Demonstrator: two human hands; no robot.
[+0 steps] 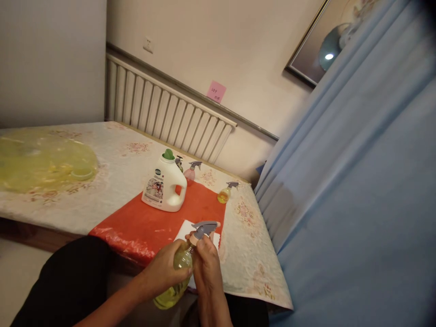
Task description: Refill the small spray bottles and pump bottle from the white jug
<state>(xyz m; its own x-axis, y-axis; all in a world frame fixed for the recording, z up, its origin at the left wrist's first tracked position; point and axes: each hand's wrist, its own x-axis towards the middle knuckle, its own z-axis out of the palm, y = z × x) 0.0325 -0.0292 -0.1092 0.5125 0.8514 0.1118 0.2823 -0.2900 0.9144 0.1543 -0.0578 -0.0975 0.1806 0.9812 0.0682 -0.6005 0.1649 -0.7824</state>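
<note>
A clear spray bottle (167, 297) with yellow liquid and a grey trigger head is held tilted in front of me. My left hand (163, 268) wraps round its body. At the neck, the fingers of my right hand (208, 261) are closed on the spray bottle's pinkish collar, just under the trigger. Behind my hands a white paper (185, 228) lies on a red plastic sheet (136, 229). A large white jug (166, 186) with a handle and a green piece in its mouth stands on the red sheet.
Past the jug stand a pink spray bottle (190, 174) and a dark pump-top bottle (179, 162). A small spray bottle with amber liquid (223, 195) is at the right. Yellow plastic sheeting (44, 159) covers the left side; a blue curtain (357, 181) hangs right; a radiator (163, 106) stands behind.
</note>
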